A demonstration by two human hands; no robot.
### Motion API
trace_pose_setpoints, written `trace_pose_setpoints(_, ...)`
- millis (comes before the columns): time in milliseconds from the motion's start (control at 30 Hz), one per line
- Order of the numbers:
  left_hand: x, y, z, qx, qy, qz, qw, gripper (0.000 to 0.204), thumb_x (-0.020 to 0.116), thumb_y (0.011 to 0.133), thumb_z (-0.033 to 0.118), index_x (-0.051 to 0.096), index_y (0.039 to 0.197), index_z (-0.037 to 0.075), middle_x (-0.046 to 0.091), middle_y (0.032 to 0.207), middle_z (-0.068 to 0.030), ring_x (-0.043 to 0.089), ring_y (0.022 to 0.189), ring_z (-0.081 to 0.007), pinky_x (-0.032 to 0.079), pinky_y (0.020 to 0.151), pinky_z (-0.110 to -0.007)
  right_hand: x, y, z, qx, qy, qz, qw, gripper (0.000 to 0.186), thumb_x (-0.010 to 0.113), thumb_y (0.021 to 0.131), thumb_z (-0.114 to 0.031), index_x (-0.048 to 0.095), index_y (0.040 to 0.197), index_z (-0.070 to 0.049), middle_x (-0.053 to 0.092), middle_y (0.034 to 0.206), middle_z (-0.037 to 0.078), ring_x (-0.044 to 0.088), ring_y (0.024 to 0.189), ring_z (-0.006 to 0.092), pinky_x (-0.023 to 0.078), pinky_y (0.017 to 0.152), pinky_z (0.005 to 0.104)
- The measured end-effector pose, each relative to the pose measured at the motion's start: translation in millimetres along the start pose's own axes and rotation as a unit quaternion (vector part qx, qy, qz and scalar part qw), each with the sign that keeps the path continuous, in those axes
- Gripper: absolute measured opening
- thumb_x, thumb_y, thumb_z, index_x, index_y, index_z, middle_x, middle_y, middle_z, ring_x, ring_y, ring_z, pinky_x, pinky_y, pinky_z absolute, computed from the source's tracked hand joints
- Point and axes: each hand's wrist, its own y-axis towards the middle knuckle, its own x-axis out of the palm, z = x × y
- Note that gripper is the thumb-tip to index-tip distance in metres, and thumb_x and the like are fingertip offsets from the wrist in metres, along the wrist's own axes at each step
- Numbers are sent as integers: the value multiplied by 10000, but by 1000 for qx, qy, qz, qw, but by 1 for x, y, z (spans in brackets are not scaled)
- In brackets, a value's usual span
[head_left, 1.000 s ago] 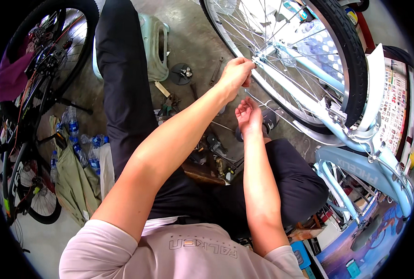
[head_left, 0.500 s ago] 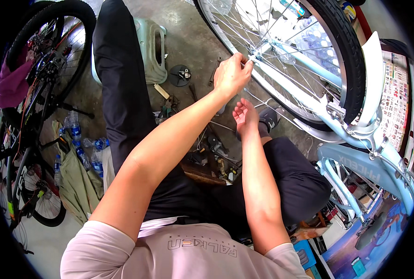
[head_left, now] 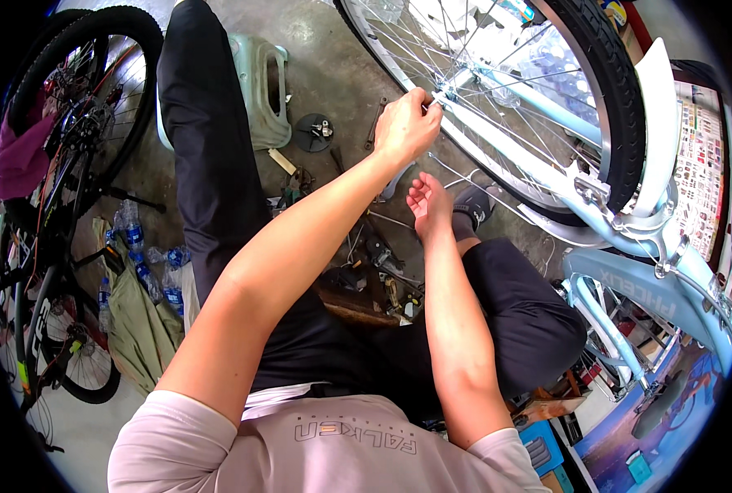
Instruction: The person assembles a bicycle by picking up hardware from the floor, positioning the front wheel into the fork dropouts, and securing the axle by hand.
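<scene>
My left hand [head_left: 405, 125] reaches up to the hub end [head_left: 441, 94] of a light blue bicycle's front fork [head_left: 505, 140], its fingers pinched on a small fitting there, partly hidden by the knuckles. My right hand [head_left: 428, 202] hangs palm up below it, fingers loosely curled and apart, holding nothing. The spoked wheel [head_left: 626, 123] with black tyre and white mudguard [head_left: 655, 119] fills the upper right. A thin metal rod lies just beyond my right hand.
A black bicycle [head_left: 70, 312] with a purple cloth [head_left: 22, 156] stands at left, beside water bottles [head_left: 131, 238] and an olive cloth [head_left: 140, 337]. A pale plastic stool [head_left: 263, 131], tools [head_left: 374, 263] and a round dark dish [head_left: 315, 133] are on the floor between and beyond my legs.
My left hand has turned slightly at the hub, showing more of its back. My right hand has drifted a little upward in the view, and the scene has shifted slightly left.
</scene>
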Motion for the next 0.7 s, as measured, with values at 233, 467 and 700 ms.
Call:
trace_pose_setpoints(233, -4, -3, -1, -8, -5, -22, 1000, 419, 565, 918, 376, 681, 1065, 0, 708, 986, -213, 677, 952, -376, 512, 855, -433, -1, 2, 1, 6, -2, 1, 1000, 212, 650, 929, -262, 660, 1081, -115, 660, 886, 0, 611, 739, 146, 490, 708, 333)
trace_pose_setpoints(467, -9, -7, 0, -14, 6, -33, 999, 392, 571, 913, 386, 712, 1033, 40, 728, 966, -194, 684, 977, -387, 516, 875, -464, -21, 20, -2, 2, 16, 57, 998, 275, 637, 953, -262, 610, 1174, -102, 663, 1017, 39, 633, 811, 187, 503, 768, 355)
trace_pose_setpoints(700, -8, -1, 3, -12, 11, -46, 999, 385, 571, 901, 364, 710, 1032, 30, 724, 975, -206, 681, 986, -391, 514, 883, -463, -32, 25, -11, -11, 32, 103, 994, 384, 590, 985, -256, 534, 1310, -58, 647, 1176, 98, 676, 919, 232, 534, 765, 370)
